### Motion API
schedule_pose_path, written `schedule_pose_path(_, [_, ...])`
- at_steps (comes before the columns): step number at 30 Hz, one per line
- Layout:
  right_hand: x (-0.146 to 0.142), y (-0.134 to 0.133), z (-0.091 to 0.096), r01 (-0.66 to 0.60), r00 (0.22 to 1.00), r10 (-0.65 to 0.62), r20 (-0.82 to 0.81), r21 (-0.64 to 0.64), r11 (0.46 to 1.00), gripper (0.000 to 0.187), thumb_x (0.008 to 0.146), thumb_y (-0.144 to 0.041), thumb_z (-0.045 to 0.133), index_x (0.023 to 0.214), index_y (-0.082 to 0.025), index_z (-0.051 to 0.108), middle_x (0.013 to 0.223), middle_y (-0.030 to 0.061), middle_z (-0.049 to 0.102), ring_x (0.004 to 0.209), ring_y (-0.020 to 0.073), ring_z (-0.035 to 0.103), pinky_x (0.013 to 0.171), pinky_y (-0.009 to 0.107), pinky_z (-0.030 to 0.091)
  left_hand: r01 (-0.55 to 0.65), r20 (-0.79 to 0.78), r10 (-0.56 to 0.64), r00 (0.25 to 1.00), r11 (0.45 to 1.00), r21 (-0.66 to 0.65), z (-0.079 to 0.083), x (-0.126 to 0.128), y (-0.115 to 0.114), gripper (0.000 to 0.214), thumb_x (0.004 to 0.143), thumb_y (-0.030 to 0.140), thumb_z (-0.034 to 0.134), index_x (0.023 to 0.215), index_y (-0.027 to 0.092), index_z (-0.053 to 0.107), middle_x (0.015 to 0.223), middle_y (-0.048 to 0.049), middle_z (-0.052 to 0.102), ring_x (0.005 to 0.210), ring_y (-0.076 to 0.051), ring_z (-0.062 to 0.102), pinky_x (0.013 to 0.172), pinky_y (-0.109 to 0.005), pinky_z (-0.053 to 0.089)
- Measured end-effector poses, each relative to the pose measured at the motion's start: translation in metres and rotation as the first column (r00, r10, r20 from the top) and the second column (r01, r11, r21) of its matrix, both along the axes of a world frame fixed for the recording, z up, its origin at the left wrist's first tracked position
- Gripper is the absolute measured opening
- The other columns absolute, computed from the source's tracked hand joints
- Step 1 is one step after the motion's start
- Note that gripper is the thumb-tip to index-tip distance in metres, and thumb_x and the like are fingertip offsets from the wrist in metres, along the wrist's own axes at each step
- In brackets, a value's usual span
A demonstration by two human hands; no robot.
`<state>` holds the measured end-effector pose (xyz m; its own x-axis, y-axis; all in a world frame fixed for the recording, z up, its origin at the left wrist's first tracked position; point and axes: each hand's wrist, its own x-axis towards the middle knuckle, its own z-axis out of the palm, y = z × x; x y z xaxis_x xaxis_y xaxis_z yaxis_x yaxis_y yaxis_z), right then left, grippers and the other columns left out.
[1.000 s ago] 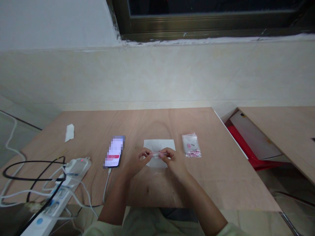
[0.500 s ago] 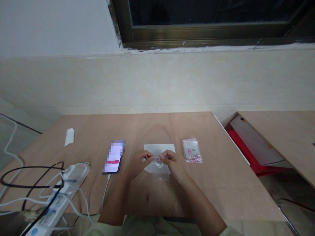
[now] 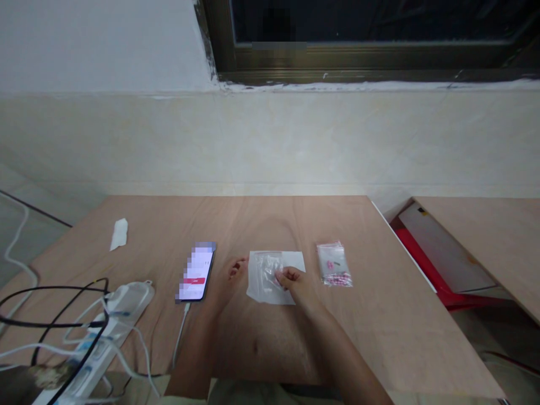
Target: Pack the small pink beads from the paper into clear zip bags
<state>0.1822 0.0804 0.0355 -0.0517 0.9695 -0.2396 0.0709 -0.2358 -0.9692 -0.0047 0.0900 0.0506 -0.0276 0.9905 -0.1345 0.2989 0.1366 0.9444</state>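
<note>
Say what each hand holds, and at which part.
The left hand holds nothing. The right hand touches a clear plastic bag's right side; whether it grips cannot be told.

The left hand (image 3: 225, 279) and right hand (image 3: 297, 284) are bare, like the 2 forearms (image 3: 337, 343); a pale garment (image 3: 240, 395) (only a sliver shows) sits at 6 o'clock.

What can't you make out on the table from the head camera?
In the head view:
Black smartphone: screen blurred out, unreadable.
Small clear bag of pink items: contents too small to identify.
Crumpled clear plastic bag on white paper sheet: edge hidden by right hand.
White power strip: far end cut off by bottom edge.
</note>
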Motion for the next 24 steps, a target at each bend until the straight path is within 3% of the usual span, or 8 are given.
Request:
schedule_pose_path(3, [-0.009,0.044,-0.004,0.144,0.935,-0.143,0.325,0.023,0.989,0.021,0.067,-0.034,0.051,0.058,-0.016,0.056,0.055,-0.0002,0.057,0.052,0.0122,0.051,0.049,0.021,0.036,-0.054,-0.048,0.051,0.998,0.996,-0.070,-0.025,-0.007,-0.007,0.029,0.069,0.041,0.048,0.078,0.016,0.060,0.066,-0.0014,0.060,0.060,-0.015,0.055,0.054,-0.025,0.043])
schedule_pose_path(6, [-0.017,0.093,-0.008,0.225,0.868,-0.222,0.445,0.046,0.973,0.018,0.068,-0.028,0.049,0.059,-0.014,0.057,0.064,0.0040,0.061,0.062,0.0148,0.055,0.055,0.023,0.037,-0.010,-0.102,0.005,0.995,0.999,-0.046,-0.043,-0.010,-0.018,0.026,0.068,0.039,0.049,0.072,0.015,0.059,0.065,-0.0007,0.059,0.064,-0.016,0.054,0.059,-0.026,0.044])
schedule_pose_path(11, [-0.025,0.129,-0.013,0.313,0.750,-0.288,0.595,0.065,0.948,0.014,0.069,-0.021,0.049,0.069,-0.013,0.060,0.075,0.0130,0.062,0.077,0.0232,0.055,0.065,0.031,0.036,0.059,-0.180,-0.060,0.982,0.998,-0.008,-0.046,-0.014,-0.027,0.023,0.072,0.035,0.046,0.074,0.016,0.059,0.076,-0.0037,0.060,0.075,-0.018,0.054,0.069,-0.029,0.043])
schedule_pose_path(15, [-0.032,0.126,-0.006,0.338,0.578,-0.352,0.736,0.176,0.924,0.027,0.066,-0.019,0.055,0.091,-0.009,0.056,0.101,0.0201,0.054,0.099,0.0288,0.044,0.078,0.036,0.031,0.111,-0.220,-0.108,0.970,0.994,0.002,-0.044,-0.016,-0.026,0.023,0.074,0.032,0.043,0.074,0.016,0.059,0.075,-0.0040,0.060,0.074,-0.019,0.054,0.068,-0.029,0.042])
schedule_pose_path(18, [-0.028,0.113,0.010,0.306,0.451,-0.368,0.813,0.246,0.920,0.034,0.069,-0.025,0.054,0.098,-0.007,0.052,0.100,0.0204,0.052,0.096,0.0287,0.044,0.078,0.036,0.030,0.105,-0.226,-0.105,0.969,0.994,-0.012,-0.043,-0.015,-0.025,0.022,0.073,0.033,0.043,0.074,0.016,0.058,0.074,-0.0035,0.060,0.073,-0.019,0.054,0.068,-0.029,0.043])
schedule_pose_path(21, [-0.005,0.083,0.026,0.241,0.416,-0.452,0.789,0.383,0.892,0.033,0.075,-0.028,0.046,0.100,-0.008,0.050,0.097,0.0166,0.052,0.092,0.0265,0.043,0.078,0.035,0.028,0.090,-0.209,-0.091,0.974,0.996,-0.011,-0.040,-0.014,-0.027,0.020,0.071,0.033,0.045,0.075,0.018,0.058,0.077,-0.0036,0.061,0.077,-0.020,0.055,0.071,-0.030,0.043])
schedule_pose_path(24, [0.028,0.042,0.033,0.332,0.256,-0.538,0.803,0.449,0.829,0.034,0.072,-0.025,0.047,0.102,-0.009,0.051,0.103,0.0172,0.049,0.094,0.0286,0.041,0.075,0.036,0.027,0.076,-0.201,-0.080,0.976,0.997,-0.028,-0.034,-0.013,-0.028,0.020,0.069,0.033,0.047,0.075,0.018,0.058,0.079,-0.0036,0.062,0.080,-0.021,0.055,0.074,-0.032,0.043])
